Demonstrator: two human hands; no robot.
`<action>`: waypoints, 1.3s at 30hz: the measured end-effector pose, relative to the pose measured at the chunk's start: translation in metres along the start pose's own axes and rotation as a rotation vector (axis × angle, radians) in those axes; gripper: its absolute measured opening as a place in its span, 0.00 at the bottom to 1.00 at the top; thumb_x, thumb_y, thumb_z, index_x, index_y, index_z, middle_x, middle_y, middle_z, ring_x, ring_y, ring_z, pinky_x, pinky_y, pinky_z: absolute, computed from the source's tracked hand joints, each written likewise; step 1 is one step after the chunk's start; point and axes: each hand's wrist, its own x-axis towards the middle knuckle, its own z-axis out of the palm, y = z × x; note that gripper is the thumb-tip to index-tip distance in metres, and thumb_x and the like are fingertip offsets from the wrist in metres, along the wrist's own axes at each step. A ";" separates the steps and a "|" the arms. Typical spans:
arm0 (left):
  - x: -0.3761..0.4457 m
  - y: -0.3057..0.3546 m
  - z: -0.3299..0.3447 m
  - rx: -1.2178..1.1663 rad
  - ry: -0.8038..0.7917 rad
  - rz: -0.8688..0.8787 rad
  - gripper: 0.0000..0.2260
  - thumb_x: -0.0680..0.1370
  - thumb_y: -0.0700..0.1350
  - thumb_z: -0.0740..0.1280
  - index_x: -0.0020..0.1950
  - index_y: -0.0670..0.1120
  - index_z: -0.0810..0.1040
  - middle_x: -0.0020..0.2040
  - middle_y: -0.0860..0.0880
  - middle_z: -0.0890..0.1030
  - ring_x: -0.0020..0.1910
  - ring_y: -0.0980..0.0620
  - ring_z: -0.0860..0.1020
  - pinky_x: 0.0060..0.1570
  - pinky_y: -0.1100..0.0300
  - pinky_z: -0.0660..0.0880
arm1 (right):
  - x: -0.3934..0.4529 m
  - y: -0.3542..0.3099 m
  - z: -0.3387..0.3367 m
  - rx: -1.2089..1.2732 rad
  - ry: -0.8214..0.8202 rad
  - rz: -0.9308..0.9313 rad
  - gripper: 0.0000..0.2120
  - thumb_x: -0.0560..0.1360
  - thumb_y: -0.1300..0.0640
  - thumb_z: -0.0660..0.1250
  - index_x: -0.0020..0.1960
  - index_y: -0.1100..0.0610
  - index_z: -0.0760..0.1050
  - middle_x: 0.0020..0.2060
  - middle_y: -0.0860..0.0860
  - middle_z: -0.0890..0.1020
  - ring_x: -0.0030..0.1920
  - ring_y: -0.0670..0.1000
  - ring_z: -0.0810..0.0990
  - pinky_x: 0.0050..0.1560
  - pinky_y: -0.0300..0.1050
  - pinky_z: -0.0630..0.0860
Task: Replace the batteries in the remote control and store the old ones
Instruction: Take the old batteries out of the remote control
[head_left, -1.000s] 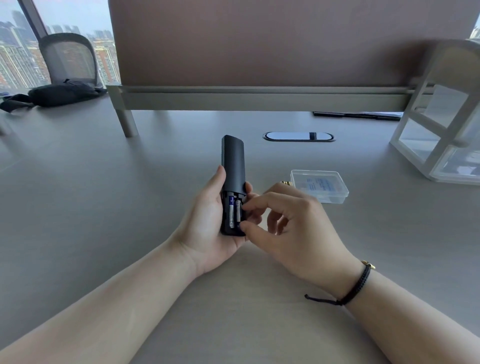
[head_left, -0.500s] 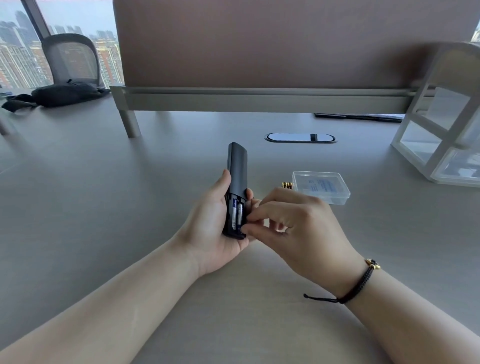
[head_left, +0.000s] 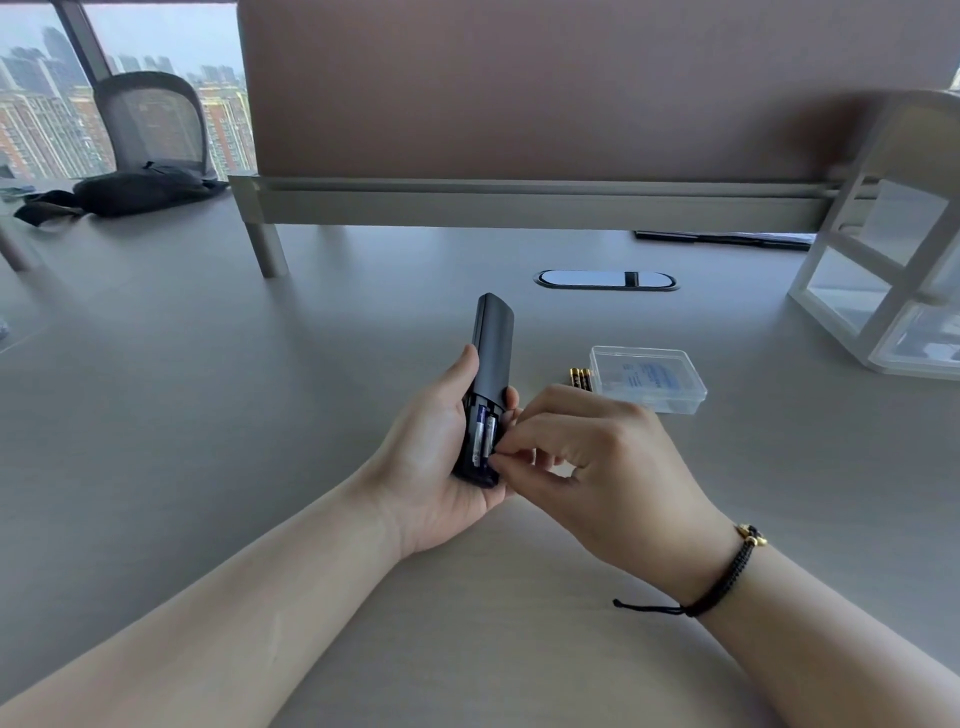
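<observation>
From my head view, my left hand (head_left: 441, 457) is wrapped around the black remote control (head_left: 488, 364), back up, compartment open with two batteries (head_left: 483, 431) inside. My right hand (head_left: 587, 457) pinches thumb and forefinger at the right battery's lower end, at the compartment's edge. Right of the remote, two spare batteries (head_left: 580, 376) lie on the desk (head_left: 208, 415) touching a clear plastic box (head_left: 647, 379).

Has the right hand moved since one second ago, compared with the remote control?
Yes. The right hand has closed in: its fingertips now pinch at the lower end of the remote control battery bay.
</observation>
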 end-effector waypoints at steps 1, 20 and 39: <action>0.000 0.000 0.000 0.004 0.002 0.000 0.20 0.79 0.62 0.61 0.45 0.45 0.76 0.38 0.49 0.75 0.33 0.52 0.74 0.30 0.60 0.78 | 0.000 0.000 0.000 0.000 0.000 0.004 0.03 0.72 0.57 0.72 0.40 0.54 0.84 0.36 0.47 0.81 0.33 0.48 0.79 0.31 0.51 0.76; 0.002 -0.001 -0.002 -0.031 0.005 -0.036 0.20 0.79 0.62 0.61 0.49 0.45 0.74 0.39 0.49 0.73 0.36 0.53 0.70 0.29 0.61 0.76 | 0.001 -0.003 -0.005 -0.036 -0.058 -0.052 0.04 0.72 0.56 0.72 0.41 0.53 0.85 0.39 0.46 0.83 0.36 0.49 0.82 0.31 0.50 0.78; 0.006 -0.002 -0.004 0.046 -0.027 -0.016 0.22 0.80 0.63 0.58 0.44 0.44 0.73 0.34 0.49 0.70 0.26 0.51 0.73 0.28 0.62 0.72 | 0.000 -0.010 0.003 -0.100 -0.041 -0.069 0.05 0.67 0.62 0.68 0.40 0.56 0.81 0.38 0.52 0.82 0.34 0.58 0.80 0.29 0.52 0.77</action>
